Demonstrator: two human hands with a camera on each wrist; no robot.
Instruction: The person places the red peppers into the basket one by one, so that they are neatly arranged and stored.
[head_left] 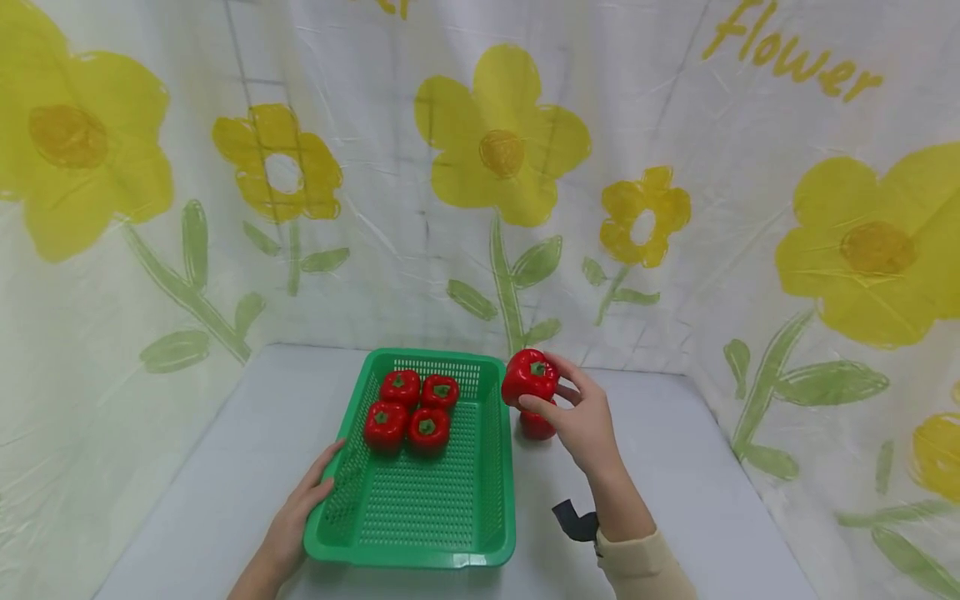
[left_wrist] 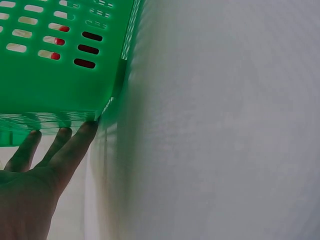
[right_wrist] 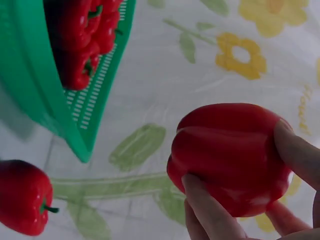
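A red bell pepper (head_left: 525,382) with a green stem is held up by my right hand (head_left: 587,421), just right of the basket's rim. Thumb and fingers grip the pepper (right_wrist: 225,157) around its sides in the right wrist view. Below it, partly hidden, another red bell pepper (head_left: 537,427) sits on the table. Several more red peppers (head_left: 427,431) are grouped in the far left part of the green plastic basket (head_left: 420,504). My left hand (head_left: 285,525) touches the basket's left side, and the left wrist view has its fingers (left_wrist: 75,150) extended against the wall.
The basket stands on a white table (head_left: 645,450). Behind and beside the table hangs a pale curtain (head_left: 375,250) printed with yellow flowers. A dark strap (head_left: 576,522) sticks out at the right wrist.
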